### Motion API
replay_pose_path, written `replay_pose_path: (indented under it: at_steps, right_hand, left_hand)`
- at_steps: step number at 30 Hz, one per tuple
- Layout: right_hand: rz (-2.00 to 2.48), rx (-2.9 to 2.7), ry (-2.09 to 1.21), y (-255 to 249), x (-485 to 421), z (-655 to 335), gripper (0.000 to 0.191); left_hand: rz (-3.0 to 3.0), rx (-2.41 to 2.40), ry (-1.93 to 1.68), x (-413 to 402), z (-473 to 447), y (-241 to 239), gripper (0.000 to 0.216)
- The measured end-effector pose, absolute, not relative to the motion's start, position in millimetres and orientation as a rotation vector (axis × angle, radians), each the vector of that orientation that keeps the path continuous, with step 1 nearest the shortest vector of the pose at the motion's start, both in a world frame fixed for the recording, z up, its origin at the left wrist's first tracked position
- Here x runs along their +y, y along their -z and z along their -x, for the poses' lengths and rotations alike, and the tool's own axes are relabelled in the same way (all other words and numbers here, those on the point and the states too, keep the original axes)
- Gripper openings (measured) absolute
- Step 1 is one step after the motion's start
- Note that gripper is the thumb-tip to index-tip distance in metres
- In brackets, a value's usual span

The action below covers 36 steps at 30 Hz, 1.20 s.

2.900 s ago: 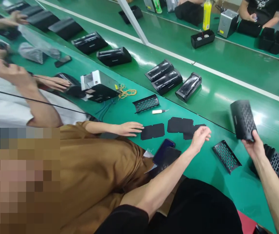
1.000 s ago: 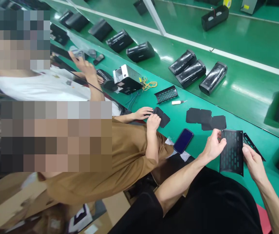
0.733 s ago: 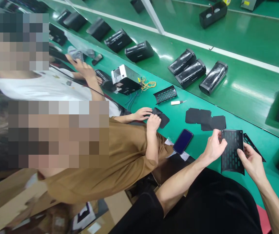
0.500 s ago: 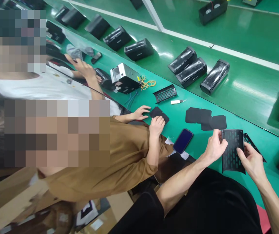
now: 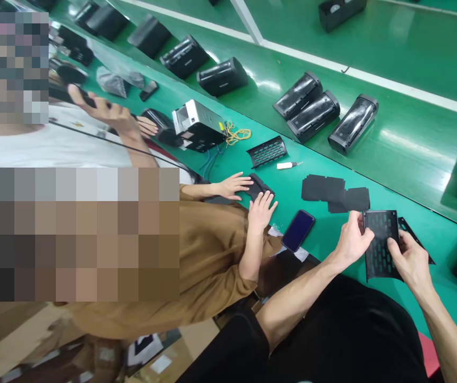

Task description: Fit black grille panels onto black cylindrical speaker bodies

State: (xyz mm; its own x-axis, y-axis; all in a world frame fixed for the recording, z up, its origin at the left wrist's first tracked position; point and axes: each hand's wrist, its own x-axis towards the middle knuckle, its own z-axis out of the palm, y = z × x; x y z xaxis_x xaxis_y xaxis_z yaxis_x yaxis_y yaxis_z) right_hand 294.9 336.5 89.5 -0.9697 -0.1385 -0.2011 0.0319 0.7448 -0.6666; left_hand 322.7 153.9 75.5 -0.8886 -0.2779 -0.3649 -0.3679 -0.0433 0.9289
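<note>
Both of my hands hold a black perforated grille panel (image 5: 379,243) just above the green bench (image 5: 332,255). My left hand (image 5: 352,240) pinches its left edge near the top corner. My right hand (image 5: 408,260) grips its right side, with the thumb over the slots. A second slotted grille (image 5: 415,236) lies on the bench behind it, mostly hidden. Black foam sheets (image 5: 334,191) lie flat a little beyond my left hand.
A dark phone (image 5: 298,230) lies left of my left hand. A person in a brown top presses a black pad (image 5: 258,187) with both hands. Three black speaker bodies (image 5: 324,113) lie on the conveyor belt (image 5: 412,138). Another grille (image 5: 267,150) and a white tool (image 5: 286,165) lie further left.
Earlier my right hand held a speaker body up; now both hands hold the grille panel. Over the last second my right thumb slid onto the panel, and the person beside me flattened both hands on the pad.
</note>
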Motion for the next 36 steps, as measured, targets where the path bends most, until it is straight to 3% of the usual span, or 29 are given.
replay_pose_path:
  at_steps: [21, 36]
  right_hand:
    - [0.136, 2.642, 1.022, -81.0, 331.3, -277.8, 0.055]
    - [0.173, 2.687, 0.907, -85.1, 308.5, -259.4, 0.055]
  left_hand:
    - [0.772, 2.058, -2.167, 147.0, -316.6, -59.8, 0.029]
    - [0.858, 2.016, -2.224, 135.3, -308.5, -45.0, 0.012]
